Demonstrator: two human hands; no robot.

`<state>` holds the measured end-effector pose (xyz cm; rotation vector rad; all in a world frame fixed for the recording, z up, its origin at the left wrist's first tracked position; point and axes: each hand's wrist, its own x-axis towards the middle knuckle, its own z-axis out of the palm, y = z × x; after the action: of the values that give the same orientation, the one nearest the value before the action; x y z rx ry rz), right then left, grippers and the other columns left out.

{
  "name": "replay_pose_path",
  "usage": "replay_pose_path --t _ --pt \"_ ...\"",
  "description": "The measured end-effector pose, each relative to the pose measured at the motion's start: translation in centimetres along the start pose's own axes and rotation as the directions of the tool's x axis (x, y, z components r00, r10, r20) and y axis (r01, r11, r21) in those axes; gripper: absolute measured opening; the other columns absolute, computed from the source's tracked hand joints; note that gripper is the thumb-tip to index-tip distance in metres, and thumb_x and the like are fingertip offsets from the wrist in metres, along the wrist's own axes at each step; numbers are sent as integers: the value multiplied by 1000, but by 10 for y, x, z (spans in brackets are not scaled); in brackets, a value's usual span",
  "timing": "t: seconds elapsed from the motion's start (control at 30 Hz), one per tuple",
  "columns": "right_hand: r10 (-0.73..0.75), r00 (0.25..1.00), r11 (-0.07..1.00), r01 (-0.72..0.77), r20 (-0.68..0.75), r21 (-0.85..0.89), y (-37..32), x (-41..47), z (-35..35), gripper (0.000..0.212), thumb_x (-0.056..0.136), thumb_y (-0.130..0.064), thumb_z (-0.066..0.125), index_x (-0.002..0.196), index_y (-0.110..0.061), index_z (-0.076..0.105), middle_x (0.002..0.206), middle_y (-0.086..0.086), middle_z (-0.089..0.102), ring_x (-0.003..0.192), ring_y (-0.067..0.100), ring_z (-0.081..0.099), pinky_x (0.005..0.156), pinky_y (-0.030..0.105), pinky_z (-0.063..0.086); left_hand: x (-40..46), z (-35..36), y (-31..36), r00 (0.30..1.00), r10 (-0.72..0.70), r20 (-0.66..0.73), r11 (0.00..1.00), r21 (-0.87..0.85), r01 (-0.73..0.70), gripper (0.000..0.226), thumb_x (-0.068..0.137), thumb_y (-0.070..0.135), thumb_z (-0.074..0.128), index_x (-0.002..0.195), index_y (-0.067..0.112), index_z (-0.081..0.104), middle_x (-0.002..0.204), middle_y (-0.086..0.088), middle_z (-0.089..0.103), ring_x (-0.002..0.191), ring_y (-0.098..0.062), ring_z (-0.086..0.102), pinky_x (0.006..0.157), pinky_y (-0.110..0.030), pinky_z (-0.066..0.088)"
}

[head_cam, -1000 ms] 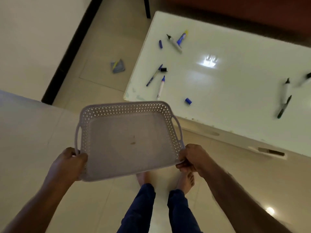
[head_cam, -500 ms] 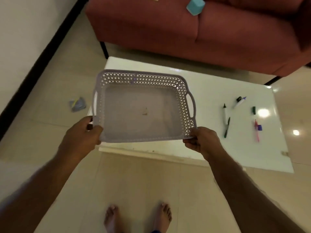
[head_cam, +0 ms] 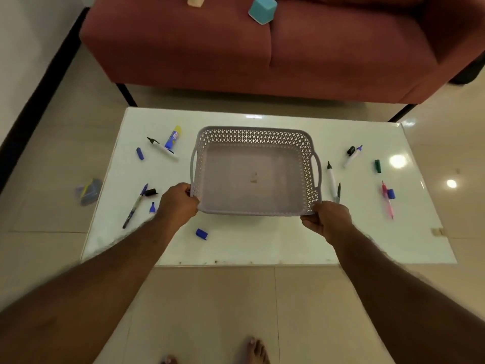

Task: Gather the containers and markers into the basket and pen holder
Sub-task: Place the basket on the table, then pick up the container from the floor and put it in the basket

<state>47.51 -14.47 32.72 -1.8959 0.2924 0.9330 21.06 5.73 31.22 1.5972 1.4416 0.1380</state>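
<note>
Now both hands gripped near corners | left hand (head_cam: 179, 201), right hand (head_cam: 326, 219) | basket (head_cam: 256, 203) long axis crosswise over desk (head_cam: 262, 243) centre | equally near.

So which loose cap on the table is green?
The green cap near the table's right end, beyond the pink pen. The other loose caps are blue or black.

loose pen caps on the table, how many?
6. Blue cap far left, black cap by the left hand, blue cap near front, black cap, green cap and blue cap right. The basket may hide more.
</note>
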Motion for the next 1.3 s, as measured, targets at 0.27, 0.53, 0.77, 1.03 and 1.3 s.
replay_pose_path --t 0.27,0.53,0.77,1.03,1.3 --pt "28 998 999 -26 48 -25 13 29 -1 13 93 0 53 105 -2 59 91 16 66 77 28 69 68 39 62 11 26 -15 1000 -8 1 998 61 7 15 93 21 62 107 15 63 95 -8 71 79 -26 71 84 -45 59" --pt "58 998 998 -57 7 -38 21 28 3 11 90 6 51 90 4 61 80 19 68 67 24 66 69 41 61 14 32 -22 999 -13 35 994 109 9 24 94 17 59 117 12 64 106 -10 70 95 -30 67 89 -46 57" --pt "68 996 998 -67 -49 8 29 28 2 19 90 -17 69 91 0 60 82 15 65 75 26 69 70 42 61 9 31 -24 1000 -26 10 985 169 24 20 95 25 57 102 8 65 94 -9 71 87 -28 68 84 -42 57" --pt "-200 953 963 147 -229 -227 36 -19 2 48 77 -38 69 104 2 64 58 3 66 54 21 68 75 45 62 -31 2 -32 987 38 -156 975 222 -2 46 95 38 56 135 14 52 137 -3 58 122 -23 57 97 -35 43" --pt "-445 891 769 432 90 -471 32 -125 41 38 76 -55 63 107 -35 55 89 -11 71 83 22 70 80 48 58 -118 -81 -42 950 193 -245 951 286 -120 53 89 45 58 135 18 55 131 -2 60 120 -23 58 97 -41 49"
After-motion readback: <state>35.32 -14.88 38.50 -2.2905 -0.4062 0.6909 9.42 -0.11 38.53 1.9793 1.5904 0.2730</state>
